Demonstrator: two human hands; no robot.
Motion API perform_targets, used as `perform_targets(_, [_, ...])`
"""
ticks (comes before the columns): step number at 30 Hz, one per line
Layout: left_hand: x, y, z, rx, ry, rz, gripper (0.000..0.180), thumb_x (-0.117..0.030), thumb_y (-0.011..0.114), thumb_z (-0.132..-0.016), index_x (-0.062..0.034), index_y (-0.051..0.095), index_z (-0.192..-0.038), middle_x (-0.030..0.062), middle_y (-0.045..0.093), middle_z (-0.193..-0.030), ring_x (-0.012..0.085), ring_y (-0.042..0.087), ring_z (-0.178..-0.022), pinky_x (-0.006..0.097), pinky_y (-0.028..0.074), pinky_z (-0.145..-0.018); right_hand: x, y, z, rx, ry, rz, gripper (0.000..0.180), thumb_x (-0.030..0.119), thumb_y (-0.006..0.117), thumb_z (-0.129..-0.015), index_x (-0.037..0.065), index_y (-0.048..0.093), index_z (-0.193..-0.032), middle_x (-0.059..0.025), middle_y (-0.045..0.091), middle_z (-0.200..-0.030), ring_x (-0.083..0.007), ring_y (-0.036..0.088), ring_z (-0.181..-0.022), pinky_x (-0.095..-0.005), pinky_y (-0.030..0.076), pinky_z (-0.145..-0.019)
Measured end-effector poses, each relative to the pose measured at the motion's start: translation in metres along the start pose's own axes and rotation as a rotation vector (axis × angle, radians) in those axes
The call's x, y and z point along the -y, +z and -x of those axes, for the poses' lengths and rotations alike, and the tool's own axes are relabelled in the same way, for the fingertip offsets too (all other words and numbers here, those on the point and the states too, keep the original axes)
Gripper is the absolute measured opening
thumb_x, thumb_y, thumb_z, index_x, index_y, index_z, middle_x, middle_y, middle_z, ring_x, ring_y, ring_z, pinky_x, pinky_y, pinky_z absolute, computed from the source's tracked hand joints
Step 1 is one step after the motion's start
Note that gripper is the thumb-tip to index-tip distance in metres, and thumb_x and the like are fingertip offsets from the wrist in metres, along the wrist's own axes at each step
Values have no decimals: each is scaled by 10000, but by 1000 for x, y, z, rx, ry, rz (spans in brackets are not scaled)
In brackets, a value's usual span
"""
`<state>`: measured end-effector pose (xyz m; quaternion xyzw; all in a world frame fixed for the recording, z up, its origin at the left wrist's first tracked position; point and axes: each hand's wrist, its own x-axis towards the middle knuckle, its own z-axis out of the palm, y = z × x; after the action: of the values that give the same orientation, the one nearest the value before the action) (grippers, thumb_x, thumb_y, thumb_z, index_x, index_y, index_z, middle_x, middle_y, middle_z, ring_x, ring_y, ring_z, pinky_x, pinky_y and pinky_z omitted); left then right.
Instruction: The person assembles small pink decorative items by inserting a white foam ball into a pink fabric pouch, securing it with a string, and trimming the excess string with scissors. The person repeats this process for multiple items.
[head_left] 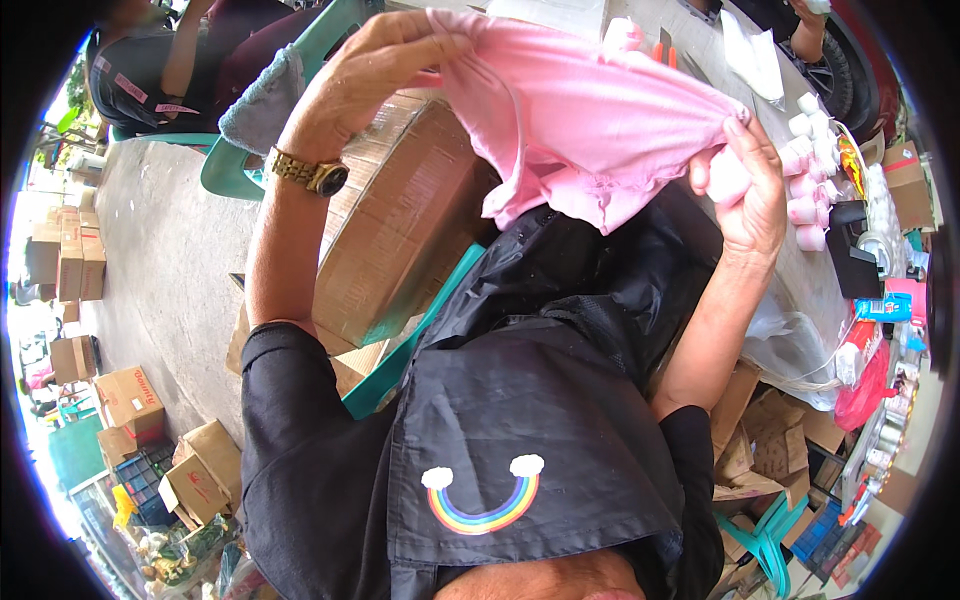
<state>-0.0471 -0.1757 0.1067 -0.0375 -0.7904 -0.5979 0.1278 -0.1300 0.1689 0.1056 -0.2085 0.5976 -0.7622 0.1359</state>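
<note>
A soft pink garment (590, 110), gathered in creases, is stretched between my two hands above my lap. My left hand (375, 70), with a gold watch (310, 173) on its wrist, pinches the garment's upper left end. At the opposite end my right hand (752, 190) grips the garment's right corner between thumb and fingers. A pale pink rounded piece (730, 178) shows against the right palm; whether it is part of the garment I cannot tell. The black apron (540, 420) with a rainbow print covers my front and lap.
Rolled pink bundles (808, 200) and an orange-handled tool (664, 48) lie on the table at right. A large cardboard box (400, 210) stands left of my lap. Another person (180, 70) sits at far left. More boxes (130, 400) stand on the floor.
</note>
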Motion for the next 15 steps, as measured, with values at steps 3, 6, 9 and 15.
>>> perform_targets(3, [-3,-5,3,-67,-117,487,260,-133,489,-979,20,564,-1175,97,637,-1010,178,639,-896,323,556,-753,4,0,4,-23,-79,-28,136,176,582,-920,42,591,-938,-64,593,-767,-194,551,-550,-300,420,-487])
perform_targets(6, [-8,-12,7,-12,-83,290,333,-173,507,-990,18,539,-1261,88,633,-1078,144,642,-896,288,573,-739,9,-5,11,-160,-140,24,125,167,598,-911,42,598,-904,-58,585,-735,-185,551,-549,-296,415,-506])
perform_targets(9, [-17,-16,5,64,-42,-177,261,-193,558,-961,-9,623,-1135,38,637,-928,87,591,-765,234,481,-662,16,-15,22,-232,-183,170,122,154,607,-905,32,611,-908,-58,589,-711,-173,556,-549,-296,422,-510])
perform_targets(15, [-75,-7,22,82,407,-848,177,-123,611,-872,46,628,-919,173,612,-980,351,601,-894,374,472,-787,29,-28,59,-304,-219,210,203,122,595,-908,-15,629,-1054,-99,659,-847,-172,596,-560,-267,476,-500])
